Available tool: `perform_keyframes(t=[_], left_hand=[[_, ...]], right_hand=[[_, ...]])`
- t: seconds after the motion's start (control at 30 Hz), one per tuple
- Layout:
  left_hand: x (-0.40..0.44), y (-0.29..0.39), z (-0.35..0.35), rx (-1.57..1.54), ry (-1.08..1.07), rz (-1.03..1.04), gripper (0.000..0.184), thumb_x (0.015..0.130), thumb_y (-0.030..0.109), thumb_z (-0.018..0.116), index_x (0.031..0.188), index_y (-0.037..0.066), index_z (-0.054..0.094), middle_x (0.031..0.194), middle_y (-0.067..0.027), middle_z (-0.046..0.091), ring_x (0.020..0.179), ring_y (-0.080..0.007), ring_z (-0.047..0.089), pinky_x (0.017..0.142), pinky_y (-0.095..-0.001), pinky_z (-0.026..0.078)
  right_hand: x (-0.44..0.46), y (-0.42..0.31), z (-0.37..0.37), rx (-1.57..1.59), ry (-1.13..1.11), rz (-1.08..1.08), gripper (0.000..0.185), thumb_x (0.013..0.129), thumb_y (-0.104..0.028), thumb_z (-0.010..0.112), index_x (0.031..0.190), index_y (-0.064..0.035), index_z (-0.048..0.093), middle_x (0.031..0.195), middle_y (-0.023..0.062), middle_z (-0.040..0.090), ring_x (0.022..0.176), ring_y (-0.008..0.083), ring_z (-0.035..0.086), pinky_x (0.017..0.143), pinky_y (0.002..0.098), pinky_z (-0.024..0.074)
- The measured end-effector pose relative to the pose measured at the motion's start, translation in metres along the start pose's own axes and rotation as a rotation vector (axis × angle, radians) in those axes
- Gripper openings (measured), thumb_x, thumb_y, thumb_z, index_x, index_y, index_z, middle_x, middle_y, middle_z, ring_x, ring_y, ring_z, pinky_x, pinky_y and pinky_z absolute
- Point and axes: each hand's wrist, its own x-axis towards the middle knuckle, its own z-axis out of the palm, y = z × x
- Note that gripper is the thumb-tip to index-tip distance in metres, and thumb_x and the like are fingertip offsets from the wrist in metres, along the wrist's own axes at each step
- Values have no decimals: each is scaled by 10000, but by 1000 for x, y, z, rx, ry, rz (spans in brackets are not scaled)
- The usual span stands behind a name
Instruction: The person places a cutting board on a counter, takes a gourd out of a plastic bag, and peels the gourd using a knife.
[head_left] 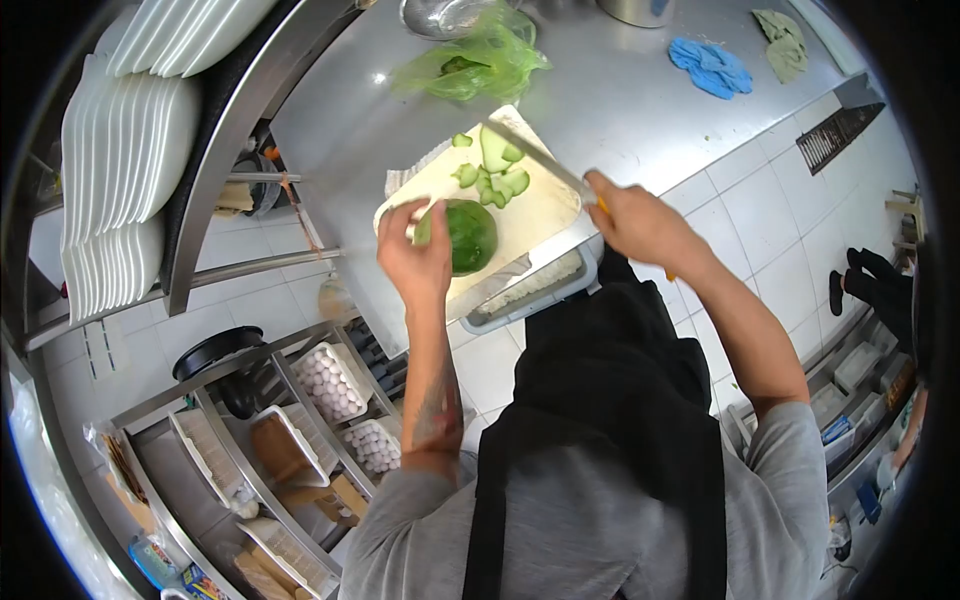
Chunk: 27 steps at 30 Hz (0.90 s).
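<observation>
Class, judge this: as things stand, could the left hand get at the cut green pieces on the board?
Probably yes. The cut green pieces lie on the board just past the round green vegetable beside the left hand, though the knife in the right hand is close by.

At the left fingers (405, 212), the round vegetable (472, 238) was deep green. Between the two hands' fingers, the cut pieces (493, 188) showed pale green flesh with darker green edges on a cream board (535, 215). The knife (545, 160) in the right fingers (603, 197) was grey-bladed, with yellow-orange on its handle. Beyond the fingers, on the silver-grey bench (620, 120), were a translucent lime-green bag (490, 58), a bright blue cloth (710, 68) and an olive-green one.
</observation>
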Motion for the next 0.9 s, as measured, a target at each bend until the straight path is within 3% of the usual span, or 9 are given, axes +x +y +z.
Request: perform_keyframes(t=[0.03, 0.13, 0.2, 0.3, 0.4, 0.47, 0.7, 0.8, 0.9], left_hand=[[-14, -12, -5, 10, 8, 3, 216, 822, 151, 791, 994, 37, 730, 982, -137, 680, 872, -268, 634, 797, -388, 514], [-47, -42, -4, 12, 105, 3, 295, 801, 142, 783, 1060, 46, 679, 1056, -140, 609, 1007, -295, 582, 878, -414, 490], [-57, -54, 3, 60, 93, 108, 378, 818, 171, 780, 1150, 79, 625, 1128, -100, 577, 1048, -249, 542, 784, -367, 471], [-57, -59, 8, 15, 83, 88, 414, 816, 168, 776, 1187, 81, 615, 1181, -126, 555, 1081, -260, 529, 794, -374, 478], [-55, -49, 10, 16, 89, 45, 451, 818, 201, 801, 1203, 65, 611, 1171, -154, 550, 1107, -304, 514, 890, -414, 467], [-51, -44, 11, 19, 93, 35, 484, 818, 237, 824, 1202, 42, 605, 1148, -174, 549, 1112, -337, 501, 971, -444, 435], [-58, -51, 26, 58, 119, 17, 540, 835, 243, 786, 1278, 36, 555, 1201, -218, 466, 1170, -369, 441, 1016, -478, 383], [-60, -50, 31, 111, 119, -12, 587, 833, 266, 759, 1321, 45, 520, 1222, -232, 431, 1195, -390, 414, 1031, -514, 343], [-59, -48, 34, 138, 145, -29, 597, 824, 282, 745, 1320, 45, 514, 1219, -227, 438, 1194, -393, 412, 1032, -533, 324]], right_hand=[[-5, -6, 6, -41, -14, -46, 317, 974, -156, 539, 1264, -39, 491, 846, 266, 686, 825, 474, 673, 738, 559, 544], [-11, -8, 31, -159, 39, -250, 351, 956, -126, 561, 1282, -16, 494, 776, 252, 656, 734, 459, 665, 694, 539, 545], [-17, -26, 28, -339, 22, -338, 407, 879, -60, 594, 1271, -9, 499, 770, 219, 640, 678, 389, 686, 618, 459, 574], [-23, -43, 24, -548, -13, -332, 448, 828, -39, 618, 1259, -11, 496, 789, 183, 637, 658, 315, 707, 561, 373, 580], [-26, -53, 12, -693, 3, -362, 374, 854, -65, 624, 1217, -20, 543, 777, 143, 649, 629, 265, 715, 540, 329, 575], [-25, -56, 7, -740, -5, -364, 367, 857, -71, 625, 1212, -24, 544, 771, 140, 648, 640, 266, 718, 547, 331, 577], [-7, -63, -9, -665, -121, -403, 351, 838, -43, 641, 1169, 21, 542, 796, 176, 679, 722, 292, 732, 610, 353, 594], [24, -70, 10, -582, -115, -431, 293, 867, -29, 601, 1146, 2, 514, 777, 185, 671, 736, 348, 724, 620, 393, 596], [70, -78, 40, -598, -132, -449, 285, 864, -15, 596, 1138, 15, 525, 804, 195, 695, 756, 337, 728, 664, 386, 598]])
